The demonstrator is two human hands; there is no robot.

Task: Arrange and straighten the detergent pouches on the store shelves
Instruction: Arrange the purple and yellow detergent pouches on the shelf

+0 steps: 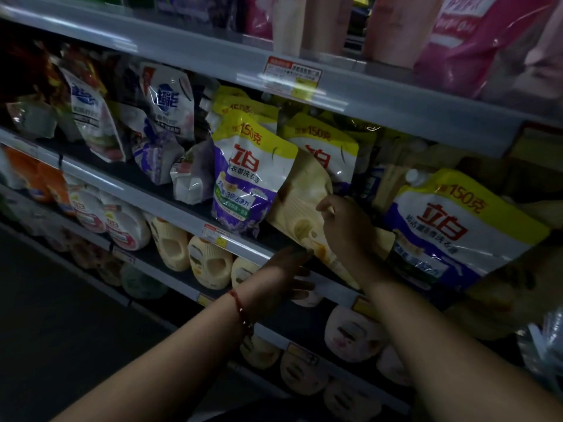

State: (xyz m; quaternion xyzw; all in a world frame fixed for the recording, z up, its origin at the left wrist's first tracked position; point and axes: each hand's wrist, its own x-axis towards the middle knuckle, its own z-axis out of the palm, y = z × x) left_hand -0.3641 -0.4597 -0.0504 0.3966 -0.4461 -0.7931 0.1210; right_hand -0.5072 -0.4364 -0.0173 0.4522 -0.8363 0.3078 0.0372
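A pale cream and yellow pouch (304,205) leans tilted on the middle shelf (170,205). My right hand (344,226) grips its right edge, fingers curled round it. My left hand (286,275) reaches in below with fingers extended, at the pouch's lower corner near the shelf lip. To the left of the pouch stands a yellow, white and purple detergent pouch (246,178). A second such pouch (326,150) stands behind it. A third pouch (451,226) leans outward at the right.
Blue and white pouches (91,114) slump in disorder at the left of the middle shelf. Pink pouches (469,41) fill the top shelf. Cream and white jugs (207,263) line the lower shelf. The dark aisle floor lies at the lower left.
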